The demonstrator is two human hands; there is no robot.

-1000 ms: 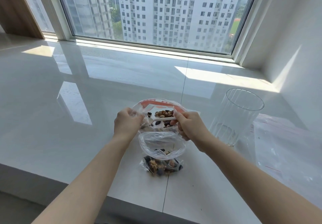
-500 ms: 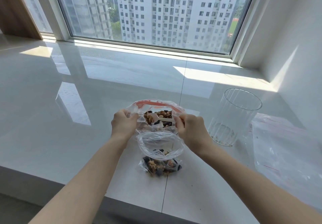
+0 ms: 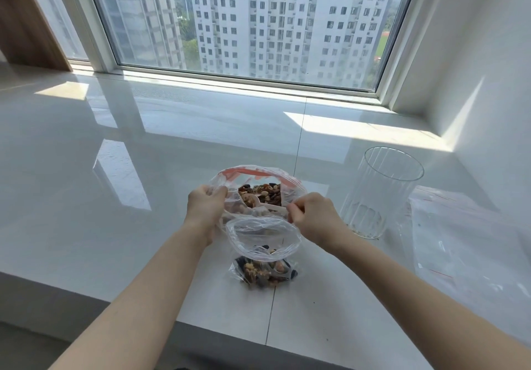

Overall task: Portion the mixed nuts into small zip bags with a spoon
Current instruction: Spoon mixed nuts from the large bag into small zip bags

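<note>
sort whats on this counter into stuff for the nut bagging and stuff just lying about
In use: big nut bag, white spoon, small zip bag, left hand, right hand.
Lying about: clear ribbed cup, flat plastic bags.

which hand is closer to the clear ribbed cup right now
Right. The right hand sits just left of the clear ribbed cup, pinching the big nut bag. The left hand grips that bag's far side, farther from the cup.
</note>
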